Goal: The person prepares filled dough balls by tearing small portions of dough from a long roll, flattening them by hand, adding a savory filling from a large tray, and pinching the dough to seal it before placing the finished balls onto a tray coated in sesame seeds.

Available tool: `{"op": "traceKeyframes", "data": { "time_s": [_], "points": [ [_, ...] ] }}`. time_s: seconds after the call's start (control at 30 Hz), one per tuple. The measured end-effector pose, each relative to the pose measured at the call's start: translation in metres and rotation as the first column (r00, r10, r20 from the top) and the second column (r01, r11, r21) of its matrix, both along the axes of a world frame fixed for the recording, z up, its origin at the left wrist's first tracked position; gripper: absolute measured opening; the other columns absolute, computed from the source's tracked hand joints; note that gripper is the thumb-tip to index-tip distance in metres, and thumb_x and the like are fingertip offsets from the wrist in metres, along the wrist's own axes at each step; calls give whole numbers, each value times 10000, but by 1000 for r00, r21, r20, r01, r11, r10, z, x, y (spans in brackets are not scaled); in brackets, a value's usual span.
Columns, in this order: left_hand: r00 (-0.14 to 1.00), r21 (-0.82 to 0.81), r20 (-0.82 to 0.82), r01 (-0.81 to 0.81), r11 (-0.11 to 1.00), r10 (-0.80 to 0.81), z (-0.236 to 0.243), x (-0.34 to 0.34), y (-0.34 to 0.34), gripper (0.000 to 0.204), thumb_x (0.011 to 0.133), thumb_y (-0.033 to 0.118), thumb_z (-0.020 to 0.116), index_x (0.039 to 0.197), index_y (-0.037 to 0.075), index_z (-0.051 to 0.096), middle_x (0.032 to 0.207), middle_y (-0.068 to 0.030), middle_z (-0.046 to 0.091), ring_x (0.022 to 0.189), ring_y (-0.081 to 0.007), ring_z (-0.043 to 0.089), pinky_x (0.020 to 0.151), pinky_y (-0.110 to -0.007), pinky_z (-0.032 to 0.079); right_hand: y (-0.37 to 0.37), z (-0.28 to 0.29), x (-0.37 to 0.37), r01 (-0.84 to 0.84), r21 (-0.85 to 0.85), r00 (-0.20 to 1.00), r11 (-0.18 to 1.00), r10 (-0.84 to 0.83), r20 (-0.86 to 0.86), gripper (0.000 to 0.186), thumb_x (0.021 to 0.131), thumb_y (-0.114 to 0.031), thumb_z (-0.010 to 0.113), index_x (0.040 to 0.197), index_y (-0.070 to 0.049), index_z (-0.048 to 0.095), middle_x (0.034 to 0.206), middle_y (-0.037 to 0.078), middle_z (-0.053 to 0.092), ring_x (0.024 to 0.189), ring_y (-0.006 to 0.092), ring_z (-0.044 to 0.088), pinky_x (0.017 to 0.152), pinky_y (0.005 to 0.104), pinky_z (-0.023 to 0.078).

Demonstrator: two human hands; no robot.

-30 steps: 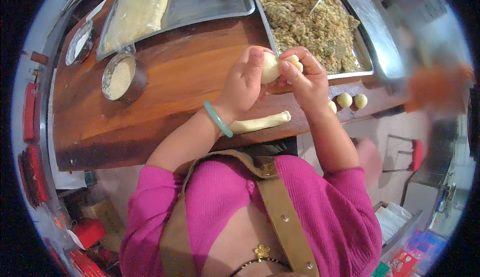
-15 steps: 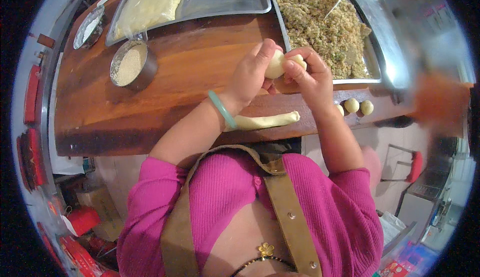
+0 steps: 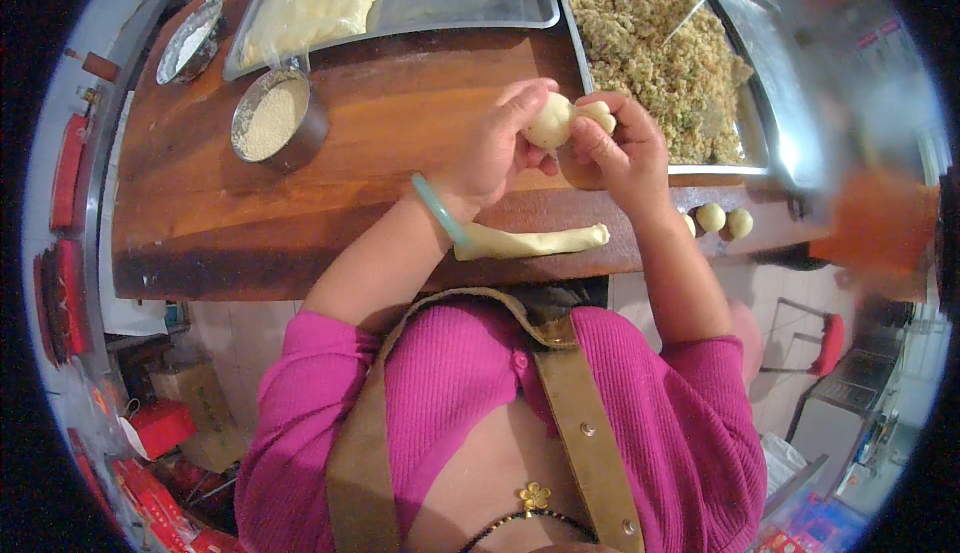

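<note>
- While my left hand (image 3: 500, 143) cupped the dough ball (image 3: 549, 123), one o'clock from the view's centre, my right hand (image 3: 632, 153) pinched a dough knob (image 3: 599, 114) beside it.
- Both seemed light, soft, tearable; loose cupping suited the ball.
- Left forearm (image 3: 385, 253) slanted toward seven o'clock, right forearm (image 3: 683, 278) toward five.

Both forearms (image 3: 390, 253) slant inward. The left hand (image 3: 490, 158) is cupped; near it, the right hand (image 3: 637, 153) pinches with its thumb (image 3: 600, 141).
</note>
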State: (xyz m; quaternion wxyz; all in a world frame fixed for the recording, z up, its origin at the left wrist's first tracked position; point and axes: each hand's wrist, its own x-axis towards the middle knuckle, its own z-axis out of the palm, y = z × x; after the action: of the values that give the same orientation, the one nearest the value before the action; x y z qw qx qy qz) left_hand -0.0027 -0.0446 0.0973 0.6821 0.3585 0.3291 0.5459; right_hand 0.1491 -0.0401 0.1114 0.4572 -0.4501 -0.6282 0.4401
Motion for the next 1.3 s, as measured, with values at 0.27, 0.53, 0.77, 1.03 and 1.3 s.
{"op": "traceKeyframes", "data": {
  "time_s": [0.27,0.53,0.77,1.03,1.3],
  "points": [
    [948,30,-299,125,992,-111,-9,-11,3,469,907,452,331,1025,19,467,831,-68,539,667,-121,545,508,-253,477,5,-6,-7,-80,483,949,872,-82,305,160,754,-134,648,851,-38,565,733,75,577,640,149,552,564,277,444],
    [981,11,-6,-194,981,194,-11,4,0,460,901,479,318,1014,69,492,811,-44,561,591,-125,548,491,-246,463,6,-14,0,-46,95,996,994,38,79,161,746,-118,647,857,-40,560,750,81,576,634,169,557,544,283,451],
    [901,140,-413,-77,987,129,-16,-5,0,448,914,425,321,916,24,522,677,-52,524,510,-148,522,418,-263,479,7,-7,-5,-191,539,889,820,-89,449,165,695,-87,635,824,-45,541,754,128,543,672,300,554,577,363,458],
    [950,-424,-155,184,887,-271,-29,-15,18,532,854,564,351,800,69,538,608,-72,532,464,-144,502,391,-305,447,7,-8,2,-284,693,894,663,-78,441,213,658,-47,638,840,-66,528,858,132,537,735,320,545,647,387,467],
    [972,-306,119,231,924,-204,-44,-21,22,542,875,536,320,881,57,574,631,-83,583,385,-110,431,398,-282,430,-17,-79,32,-442,284,709,851,138,692,295,659,11,599,944,-63,609,984,118,555,925,300,521,796,377,437]
  ]
}}
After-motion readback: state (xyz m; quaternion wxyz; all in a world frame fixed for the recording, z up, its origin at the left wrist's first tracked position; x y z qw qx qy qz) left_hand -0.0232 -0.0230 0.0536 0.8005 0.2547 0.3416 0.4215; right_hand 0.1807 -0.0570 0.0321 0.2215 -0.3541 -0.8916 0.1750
